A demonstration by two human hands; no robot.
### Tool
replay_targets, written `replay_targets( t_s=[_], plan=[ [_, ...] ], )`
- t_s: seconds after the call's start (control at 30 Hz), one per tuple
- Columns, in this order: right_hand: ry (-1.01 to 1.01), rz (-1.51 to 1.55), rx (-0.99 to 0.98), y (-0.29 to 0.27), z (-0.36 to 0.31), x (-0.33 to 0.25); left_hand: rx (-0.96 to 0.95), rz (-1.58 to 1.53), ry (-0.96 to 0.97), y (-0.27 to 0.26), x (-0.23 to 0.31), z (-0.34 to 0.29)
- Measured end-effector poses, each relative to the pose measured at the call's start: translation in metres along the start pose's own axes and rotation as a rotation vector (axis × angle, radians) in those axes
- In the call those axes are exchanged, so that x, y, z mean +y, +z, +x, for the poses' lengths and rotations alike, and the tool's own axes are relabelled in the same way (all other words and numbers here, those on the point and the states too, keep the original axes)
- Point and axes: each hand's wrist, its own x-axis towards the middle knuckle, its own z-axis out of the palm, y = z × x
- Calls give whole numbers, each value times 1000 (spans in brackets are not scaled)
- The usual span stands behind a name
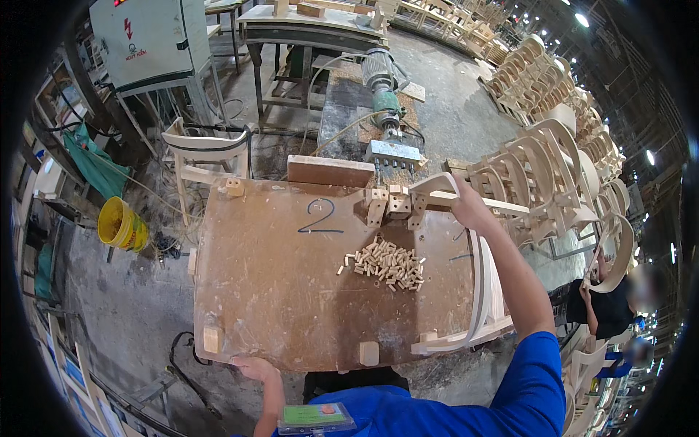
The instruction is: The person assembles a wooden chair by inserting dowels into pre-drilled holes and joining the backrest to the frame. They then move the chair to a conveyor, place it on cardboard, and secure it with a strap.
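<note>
On the right, my right hand is closed around the upper part of a pale wooden chair frame. The frame has bent, curved members and lies against the right side of the brown worktable. My left hand is low at the table's front left edge, fingers stretched out along it, with nothing visible in them. A heap of short wooden dowels lies on the tabletop, nearer my right hand. Just beyond it stand several drilled wooden blocks.
Behind the table, a motor-driven drilling head points toward me. Stacked curved chair parts crowd the right, where another person holds a bent piece. A yellow bucket and a chair frame stand left; an electrical cabinet is behind.
</note>
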Motion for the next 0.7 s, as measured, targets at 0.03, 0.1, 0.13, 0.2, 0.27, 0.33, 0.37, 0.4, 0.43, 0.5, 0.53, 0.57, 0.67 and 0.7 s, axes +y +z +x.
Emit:
replay_targets(
  t_s=[0.03,0.1,0.13,0.2,0.27,0.33,0.37,0.4,0.43,0.5,0.53,0.57,0.67,0.7],
  plan=[
    [-2,-6,24,-2,0,-2,5,-20,16,4,1,1],
    [20,10,9,11,-4,-5,43,12,61,-15,3,8],
    [44,32,-30,24,-9,-5,77,64,90,-33,3,13],
    [74,7,-26,14,-13,-5,61,87,88,-27,2,2],
    [68,-6,-7,9,-12,-7,45,63,87,-19,4,1],
    [79,6,-1,5,-11,-9,13,4,66,-14,1,2],
    [85,13,2,3,-10,-10,-2,-25,56,-12,1,3],
    [78,16,11,3,-10,-10,-10,-18,57,-11,0,4],
    [71,19,19,3,-11,-10,-17,-11,59,-10,-1,4],
    [62,39,21,3,-10,-13,-5,-10,65,-8,-2,2],
    [60,56,14,2,-10,-16,16,-17,69,-9,-2,0],
    [57,73,6,3,-10,-19,38,-24,74,-9,-3,-2],
    [-4,50,85,6,-10,-4,28,-27,80,-7,-4,0],
    [-18,83,94,7,-10,0,27,-12,89,-7,-3,-2]
  ],
)
